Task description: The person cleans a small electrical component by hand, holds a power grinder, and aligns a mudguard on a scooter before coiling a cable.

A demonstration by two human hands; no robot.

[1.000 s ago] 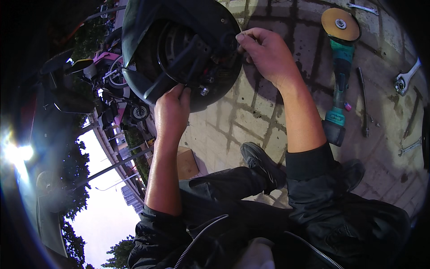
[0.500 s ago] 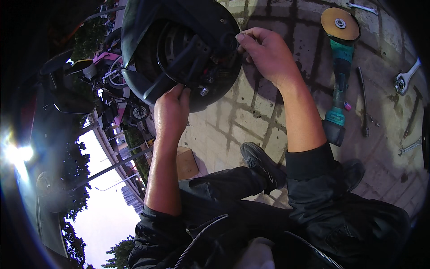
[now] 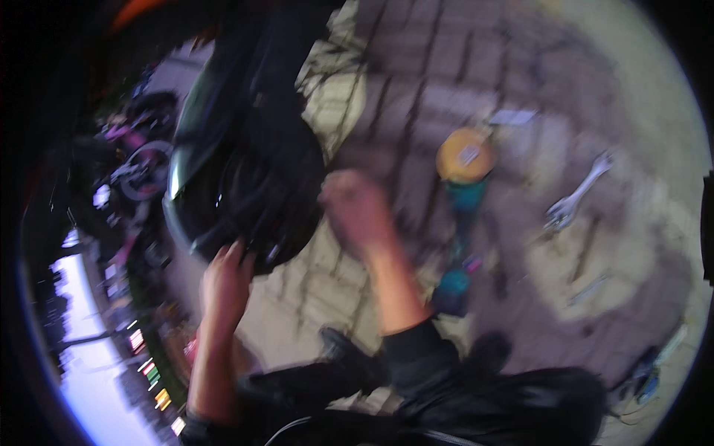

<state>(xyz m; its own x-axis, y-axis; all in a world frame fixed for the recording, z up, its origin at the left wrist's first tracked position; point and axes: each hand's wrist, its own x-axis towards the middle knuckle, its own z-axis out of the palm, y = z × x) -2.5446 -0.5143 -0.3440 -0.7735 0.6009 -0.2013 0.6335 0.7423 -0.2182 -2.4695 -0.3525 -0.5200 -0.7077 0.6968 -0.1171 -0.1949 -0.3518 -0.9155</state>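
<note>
The dark, glossy rounded body of a vehicle (image 3: 256, 141) fills the upper left, with a shadowed hollow in it. A wheel and metal parts inside are hardly visible through the blur. At its lower edge is my left hand (image 3: 225, 286), its fingertips against the dark parts and partly hidden. My right hand (image 3: 357, 208), smeared by motion, is beside the body's right edge with its fingers curled together. Whatever it may hold is too small or blurred to name. Nearest to it on the right lies an angle grinder (image 3: 462, 212) with a teal body and orange-yellow disc.
Paving bricks (image 3: 401, 97) cover the ground. To the right lie a large wrench (image 3: 579, 195), a rusty rod (image 3: 586, 249) and a smaller wrench (image 3: 587, 291). A dark shoe (image 3: 349, 357) is below my hands. Parked two-wheelers (image 3: 141, 178) stand at the left.
The whole view has shifted, so the body and both hands appear farther left and the tools lower. My right hand remains by the body's right edge, now blurred.
</note>
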